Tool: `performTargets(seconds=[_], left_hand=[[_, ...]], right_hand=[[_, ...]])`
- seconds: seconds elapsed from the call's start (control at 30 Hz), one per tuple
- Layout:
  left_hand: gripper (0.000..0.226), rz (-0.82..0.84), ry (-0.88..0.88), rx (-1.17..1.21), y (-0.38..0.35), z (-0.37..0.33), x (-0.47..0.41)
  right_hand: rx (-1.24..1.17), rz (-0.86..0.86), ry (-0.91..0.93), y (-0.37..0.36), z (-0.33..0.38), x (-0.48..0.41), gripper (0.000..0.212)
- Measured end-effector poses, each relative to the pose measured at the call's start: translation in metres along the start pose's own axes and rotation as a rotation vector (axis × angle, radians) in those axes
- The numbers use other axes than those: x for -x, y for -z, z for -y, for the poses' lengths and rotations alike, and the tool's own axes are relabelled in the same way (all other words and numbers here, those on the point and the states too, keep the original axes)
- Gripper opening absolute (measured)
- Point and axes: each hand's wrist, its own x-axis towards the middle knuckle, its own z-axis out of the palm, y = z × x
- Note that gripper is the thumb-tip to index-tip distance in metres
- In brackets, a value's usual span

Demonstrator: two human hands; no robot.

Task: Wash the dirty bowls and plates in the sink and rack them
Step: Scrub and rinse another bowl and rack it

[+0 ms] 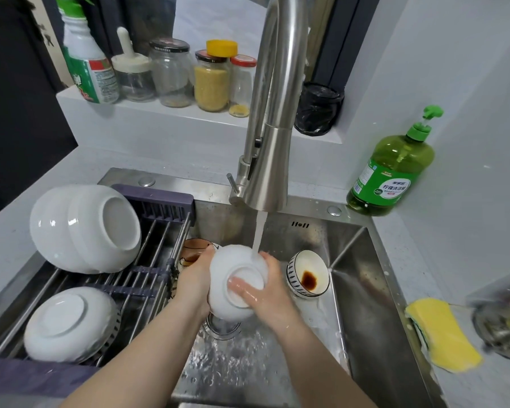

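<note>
Held bowl: we see a white bowl lifted over the middle of the sink, above the drain.
Which way it points: its base faces up and toward us. Its mouth faces down and toward the far wall of the sink, so its axis is tilted, not upright.
Left hand: clasps the bowl's left side, with the fingers wrapped out of sight behind it.
Right hand: grasps the bowl from the right, wet fingers laid across the base and the thumb over the far side.
Water: a stream runs from the tap onto the bowl's far side, by the right thumb.
Unwashed: a striped bowl lies just right of the hands in the sink, tipped with its mouth toward us and a brown stain inside. We partly see a brown bowl behind the left hand.
Rack: it spans the left part of the sink. At its far end two stacked bowls lie on their side, base pointing right. At the near end an upturned bowl rests base up.
Counter: a yellow sponge lies along the sink's right edge, and a green soap bottle stands at its far right corner.
</note>
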Motion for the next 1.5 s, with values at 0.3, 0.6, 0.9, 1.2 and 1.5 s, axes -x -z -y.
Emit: performTargets(seconds=[0.3,0.6,0.9,1.2,1.5], left_hand=[[0.047,0.017,-0.407,-0.424,0.007,-0.011,0.021],[0.045,0.188,-0.917,-0.715,0.019,0.008,0.017],[0.048,0.443,0.133,0.022,0.017,0.016,0.022],[0.050,0.380,0.035,-0.130,0.014,0.006,0.018],[0.028,0.281,-0.162,-0.448,0.018,0.013,0.017]], right_hand=[[-0.856,0.169,-0.502,0.014,-0.010,0.003,0.070],[-0.884,0.172,-0.561,0.023,0.016,0.002,0.023],[-0.674,-0.123,-0.072,0.013,0.006,0.004,0.059],[0.804,-0.270,0.601,0.002,-0.011,0.011,0.048],[1.298,0.424,0.339,0.002,-0.002,0.010,0.082]])
